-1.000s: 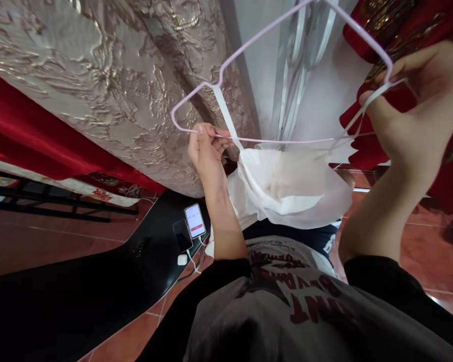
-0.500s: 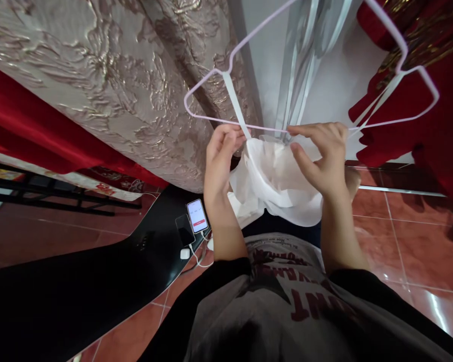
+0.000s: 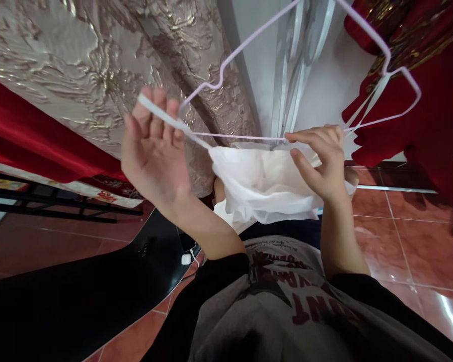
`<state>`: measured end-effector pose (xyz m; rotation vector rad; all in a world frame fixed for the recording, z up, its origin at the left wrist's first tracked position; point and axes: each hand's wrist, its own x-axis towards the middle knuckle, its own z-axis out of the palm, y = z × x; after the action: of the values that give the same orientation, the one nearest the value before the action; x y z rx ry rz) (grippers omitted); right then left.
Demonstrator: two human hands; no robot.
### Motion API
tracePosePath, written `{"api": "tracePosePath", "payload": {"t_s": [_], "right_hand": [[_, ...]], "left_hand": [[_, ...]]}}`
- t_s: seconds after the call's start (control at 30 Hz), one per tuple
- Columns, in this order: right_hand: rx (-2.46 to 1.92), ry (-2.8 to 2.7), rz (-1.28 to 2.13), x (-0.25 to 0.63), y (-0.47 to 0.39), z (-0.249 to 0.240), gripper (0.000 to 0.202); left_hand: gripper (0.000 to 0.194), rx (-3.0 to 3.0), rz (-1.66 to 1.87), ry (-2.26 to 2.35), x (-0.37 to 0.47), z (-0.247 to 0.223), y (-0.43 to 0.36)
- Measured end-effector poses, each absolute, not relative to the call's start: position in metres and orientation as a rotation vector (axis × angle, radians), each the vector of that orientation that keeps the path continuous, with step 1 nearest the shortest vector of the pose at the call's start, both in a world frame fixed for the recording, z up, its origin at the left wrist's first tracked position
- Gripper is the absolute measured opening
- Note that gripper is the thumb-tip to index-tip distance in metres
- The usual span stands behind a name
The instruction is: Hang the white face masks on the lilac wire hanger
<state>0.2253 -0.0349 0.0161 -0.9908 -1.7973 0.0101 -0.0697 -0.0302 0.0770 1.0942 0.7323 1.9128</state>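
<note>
A pale pink hanger [image 3: 262, 32] spans the upper middle, with its hook out of view. My left hand [image 3: 158, 143] is palm up at the left, fingers stretched out, a white strap [image 3: 197, 138] looped across them and pulled taut. That strap leads to a sheer white garment [image 3: 256, 183] below the hanger's lower bar. My right hand [image 3: 322, 156] has its fingers bent over that bar and the garment's top edge, its thumb apart from the index finger. Another strap [image 3: 366, 108] hangs over the hanger's right shoulder.
Textured beige fabric [image 3: 109, 65] hangs at the upper left, and red fabric [image 3: 430, 105] at the right. A black surface [image 3: 79, 291] at lower left bears a white charger [image 3: 186, 259] with a cable. Red tiles [image 3: 430, 246] form the floor.
My left hand has moved left and turned palm up, with the strap drawn off the hanger's left shoulder. The garment is spread wider. My right hand stays nearly in place.
</note>
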Motion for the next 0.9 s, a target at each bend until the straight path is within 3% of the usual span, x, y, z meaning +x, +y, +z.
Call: {"api": "tracePosePath", "payload": {"t_s": [0.13,0.23,0.37,0.53,0.6,0.77,0.9], "right_hand": [[-0.997,-1.857,0.034,0.224,-0.040,0.018,0.026],[-1.002,-1.895,0.064,0.214,-0.046,0.021,0.033],[-0.995,-1.881,0.086,0.205,-0.049,0.019,0.041],[-0.809,-1.259,-0.089,0.241,-0.025,-0.007,0.044],[-0.888,-1.200,0.003,0.260,-0.014,-0.009,0.041],[-1.066,-1.238,0.311,0.272,-0.014,0.031,0.008],[-1.033,-1.408,0.288,0.290,-0.013,0.067,0.020]], "left_hand": [[0.020,0.925,2.110,0.975,-0.066,0.055,-0.028],[0.028,0.992,1.938,1.020,-0.044,0.040,-0.029],[0.023,1.069,1.837,0.767,-0.007,0.038,-0.029],[0.030,1.008,1.844,0.758,0.008,0.037,-0.022],[0.031,1.018,1.803,0.800,0.007,0.032,-0.019],[0.034,1.144,1.841,0.783,0.004,0.020,-0.011],[0.042,1.182,1.808,0.968,0.002,0.016,-0.008]]}}
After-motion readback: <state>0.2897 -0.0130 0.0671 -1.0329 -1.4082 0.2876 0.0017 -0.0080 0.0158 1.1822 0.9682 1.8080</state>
